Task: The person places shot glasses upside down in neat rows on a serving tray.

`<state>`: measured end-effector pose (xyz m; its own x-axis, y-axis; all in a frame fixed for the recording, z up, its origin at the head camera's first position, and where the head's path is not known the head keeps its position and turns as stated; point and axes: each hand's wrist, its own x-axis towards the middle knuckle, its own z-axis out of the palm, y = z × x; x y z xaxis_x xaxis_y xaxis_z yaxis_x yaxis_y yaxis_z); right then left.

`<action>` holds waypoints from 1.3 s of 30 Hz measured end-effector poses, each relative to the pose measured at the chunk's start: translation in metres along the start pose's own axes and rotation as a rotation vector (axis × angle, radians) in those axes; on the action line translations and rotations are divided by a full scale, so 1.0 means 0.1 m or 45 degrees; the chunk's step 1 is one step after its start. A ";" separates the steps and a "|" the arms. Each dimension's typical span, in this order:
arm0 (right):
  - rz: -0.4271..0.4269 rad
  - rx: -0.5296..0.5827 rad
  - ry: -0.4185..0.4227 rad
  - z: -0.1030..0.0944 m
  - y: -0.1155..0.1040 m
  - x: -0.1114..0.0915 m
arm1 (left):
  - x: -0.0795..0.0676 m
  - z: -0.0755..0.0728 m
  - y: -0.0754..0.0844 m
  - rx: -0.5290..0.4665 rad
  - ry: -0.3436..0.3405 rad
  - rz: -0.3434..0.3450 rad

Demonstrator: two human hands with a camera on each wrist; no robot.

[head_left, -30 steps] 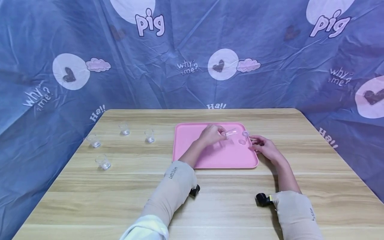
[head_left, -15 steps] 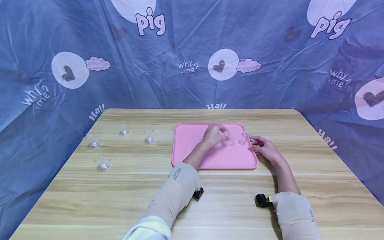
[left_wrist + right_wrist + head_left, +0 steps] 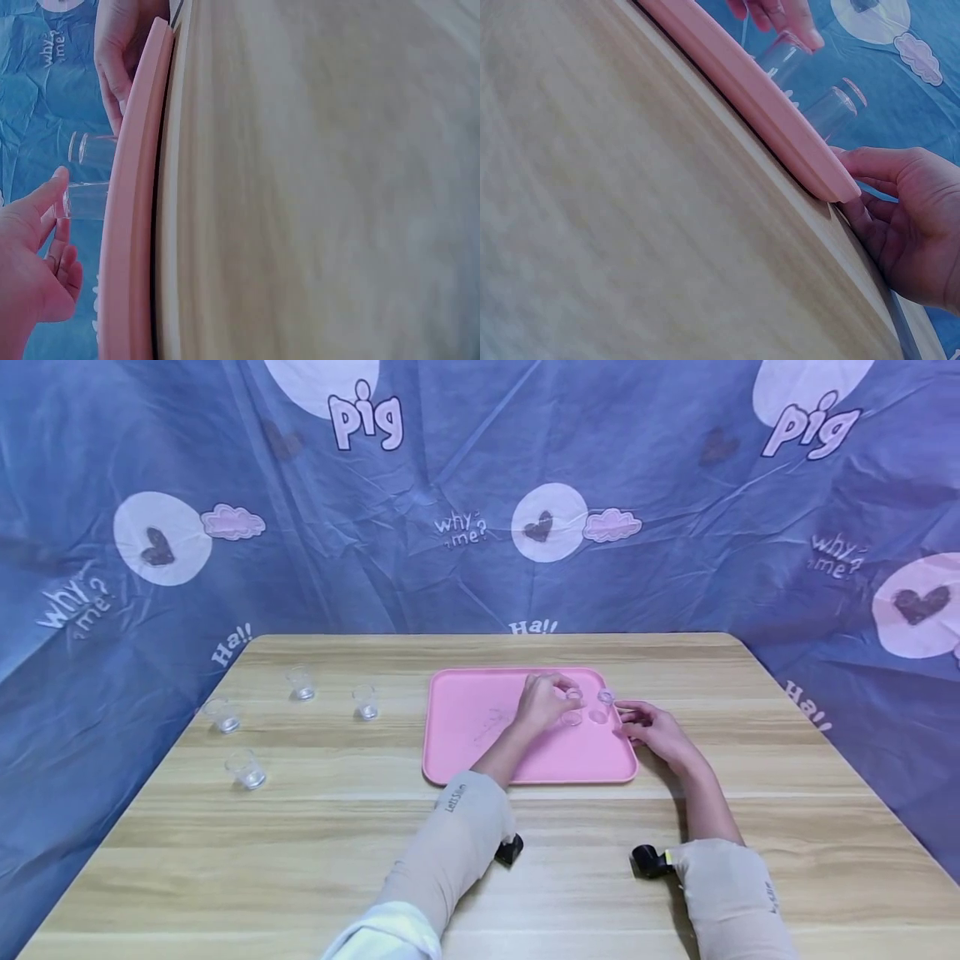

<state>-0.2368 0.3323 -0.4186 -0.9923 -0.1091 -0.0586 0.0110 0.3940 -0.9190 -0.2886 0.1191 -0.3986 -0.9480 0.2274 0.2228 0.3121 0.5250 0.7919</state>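
Observation:
My left hand (image 3: 542, 703) reaches over the pink tray (image 3: 525, 764) and pinches the base of a small clear shot glass (image 3: 88, 201) between thumb and finger. That glass stands mouth down on the tray. Close to its right is a second clear shot glass (image 3: 832, 112), also upside down. My right hand (image 3: 658, 732) grips the tray's right rim, thumb on top and fingers curled below the edge, as the right wrist view shows. In the left wrist view the tray's front wall hides the lower ends of both glasses.
Several more clear shot glasses stand upright at the table's left: one at the back (image 3: 302, 683), one nearer the tray (image 3: 366, 702), one at the front (image 3: 247, 770). The wooden table (image 3: 300, 877) ends at a blue printed cloth (image 3: 450, 485) behind.
The glass in my left hand has turned from lying sideways to mouth down beside the other one. My left hand has moved slightly right; my right hand keeps its hold on the tray.

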 end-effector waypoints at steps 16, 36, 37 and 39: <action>0.033 0.008 -0.020 0.07 -0.07 0.04 | 0.01 0.08 0.05 0.050 0.038 -0.083; 0.012 -0.021 -0.009 0.03 -0.01 0.02 | -0.07 -0.39 0.06 -0.030 0.066 -0.016; 0.008 -0.025 -0.007 0.02 -0.01 0.01 | -0.07 -0.44 0.05 -0.036 0.079 -0.013; 0.013 -0.025 -0.002 0.01 0.00 0.01 | -0.07 -0.56 0.03 -0.052 0.108 -0.006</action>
<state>-0.2375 0.3310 -0.4187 -0.9920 -0.1060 -0.0686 0.0188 0.4133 -0.9104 -0.2845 0.0728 -0.3663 -0.9519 0.1541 0.2650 0.3065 0.4917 0.8151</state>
